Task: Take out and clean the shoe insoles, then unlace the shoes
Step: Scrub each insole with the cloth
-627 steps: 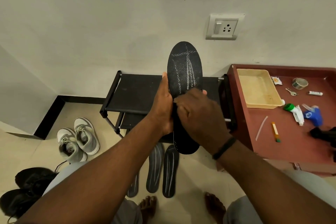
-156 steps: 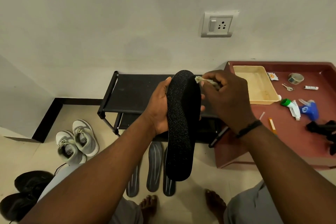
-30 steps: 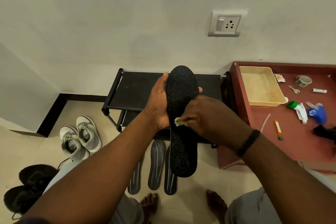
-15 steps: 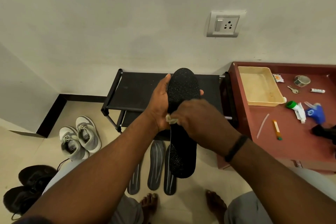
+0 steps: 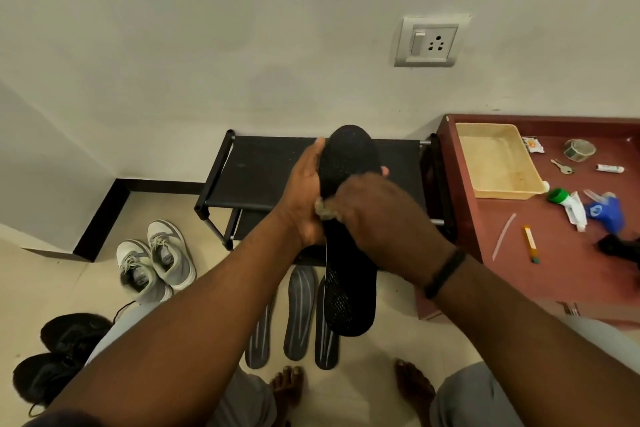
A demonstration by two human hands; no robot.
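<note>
Hands meet in front of the black shoe rack (image 5: 263, 170), where the left hand (image 5: 304, 194) grips a black insole (image 5: 349, 253) by its left edge, fingers wrapped behind it with one fingertip showing past the right edge. The insole stands upright in the air, toe end up, its dotted face toward the camera. The right hand (image 5: 377, 215) is curled over the middle of that face, pinching a small pale wad of cloth (image 5: 323, 210) against the insole near its left edge. A black band (image 5: 445, 274) circles the right wrist.

On the floor below lie 3 grey insoles (image 5: 299, 312) side by side, lengthwise toward the bare feet. To the left, 2 grey-and-white sneakers (image 5: 156, 260) stand together, laces in, and 2 black shoes (image 5: 59, 357) sit nearer the camera. The red table (image 5: 571, 274) on the right carries a beige tray (image 5: 498, 163), keys, tape and small bottles.
</note>
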